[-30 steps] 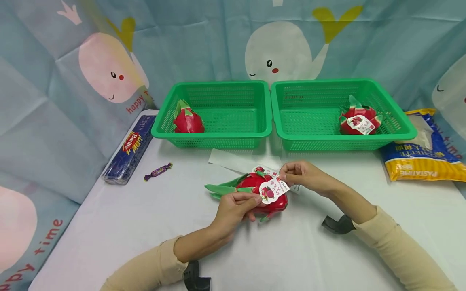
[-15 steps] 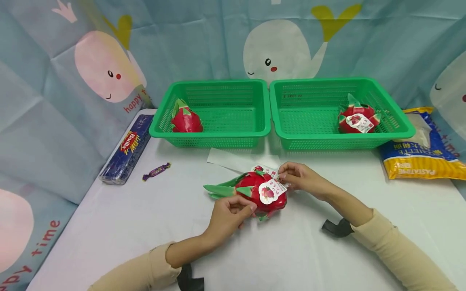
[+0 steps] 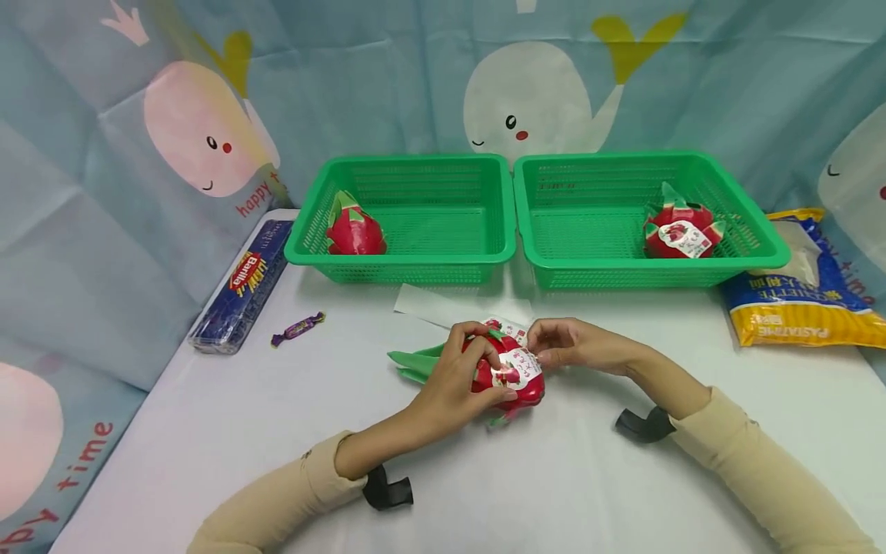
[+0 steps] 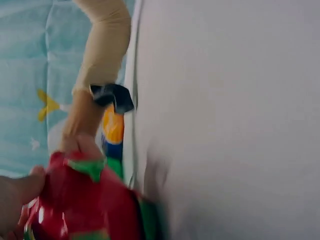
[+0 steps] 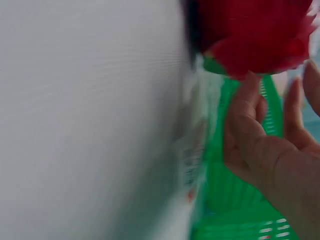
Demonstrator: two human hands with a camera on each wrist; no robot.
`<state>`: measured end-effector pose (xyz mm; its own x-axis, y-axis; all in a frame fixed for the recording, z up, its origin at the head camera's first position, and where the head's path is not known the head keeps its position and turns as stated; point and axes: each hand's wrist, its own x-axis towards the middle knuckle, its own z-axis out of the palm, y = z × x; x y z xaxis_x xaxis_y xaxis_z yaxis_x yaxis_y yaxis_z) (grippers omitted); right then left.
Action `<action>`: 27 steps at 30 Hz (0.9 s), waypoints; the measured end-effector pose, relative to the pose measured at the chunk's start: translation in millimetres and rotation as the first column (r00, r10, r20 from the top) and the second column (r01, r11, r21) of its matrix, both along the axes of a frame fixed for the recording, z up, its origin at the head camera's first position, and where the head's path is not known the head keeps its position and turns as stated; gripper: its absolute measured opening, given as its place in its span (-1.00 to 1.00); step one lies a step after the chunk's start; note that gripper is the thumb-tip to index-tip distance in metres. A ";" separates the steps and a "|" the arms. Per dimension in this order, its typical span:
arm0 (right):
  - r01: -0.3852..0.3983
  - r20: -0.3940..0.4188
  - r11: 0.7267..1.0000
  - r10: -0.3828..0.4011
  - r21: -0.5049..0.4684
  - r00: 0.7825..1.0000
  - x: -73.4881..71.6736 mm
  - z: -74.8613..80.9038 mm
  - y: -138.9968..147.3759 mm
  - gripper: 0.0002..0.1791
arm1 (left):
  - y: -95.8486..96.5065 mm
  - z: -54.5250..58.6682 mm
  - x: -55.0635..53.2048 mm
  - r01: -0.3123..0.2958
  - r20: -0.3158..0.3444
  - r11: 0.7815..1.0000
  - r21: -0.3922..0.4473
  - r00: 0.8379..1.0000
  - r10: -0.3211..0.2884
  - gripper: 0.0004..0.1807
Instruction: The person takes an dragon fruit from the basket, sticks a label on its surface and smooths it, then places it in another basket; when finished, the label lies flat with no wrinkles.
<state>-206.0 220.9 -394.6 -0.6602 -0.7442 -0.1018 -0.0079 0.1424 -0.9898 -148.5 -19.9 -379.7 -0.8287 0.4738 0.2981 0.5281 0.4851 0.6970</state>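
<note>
A red artificial dragon fruit [image 3: 529, 394] with long green leaves lies on its side at the middle of the table. My left hand [image 3: 450, 388] grips it from above, fingers over its far side and thumb on the near side. On its upper face sits a white label [image 3: 524, 366] with a fruit picture, partly covered by the left fingers. My right hand [image 3: 577, 344] is at the fruit's right end, fingers loosely bent. In the right wrist view its fingertips reach the underside of the dragon fruit [image 5: 255, 42]. The left wrist view shows the fruit [image 4: 95, 200] large and blurred.
Behind the fruit lies a white backing strip [image 3: 443, 305] with another label [image 3: 508, 328]. Two green baskets [image 3: 401, 271] [image 3: 657, 275] stand at the back, each with one dragon fruit. A spaghetti pack [image 3: 242, 285] and wrapped candy [image 3: 298, 328] lie left; a pasta bag [image 3: 796, 308] lies right.
The label has gone from the pinching fingers of both hands onto the fruit. My left hand has moved up over the fruit and now grips it; the right has let go of the label.
</note>
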 end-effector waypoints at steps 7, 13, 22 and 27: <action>-0.024 -0.085 0.997 0.030 0.069 0.996 3.6 10.2 -11.6 -0.72 | -8.2 -1.6 -1.6 0.039 -0.009 0.999 0.017 0.999 -0.039 -0.54; 0.016 -0.119 0.995 -0.005 0.094 0.993 1.5 13.9 -8.1 -0.73 | -14.3 -3.0 -8.1 0.104 -0.187 0.988 -0.117 0.974 -0.125 -0.49; 0.022 -0.196 0.970 0.027 0.242 0.980 4.1 15.2 0.0 -0.81 | -31.8 -1.8 -18.6 0.253 -0.216 0.942 -0.221 0.929 -0.300 -0.45; 0.164 -0.331 0.959 -0.081 0.233 0.940 11.8 32.6 -6.6 -0.76 | -40.0 1.0 -27.3 0.277 -0.265 0.957 -0.091 0.919 -0.291 -0.54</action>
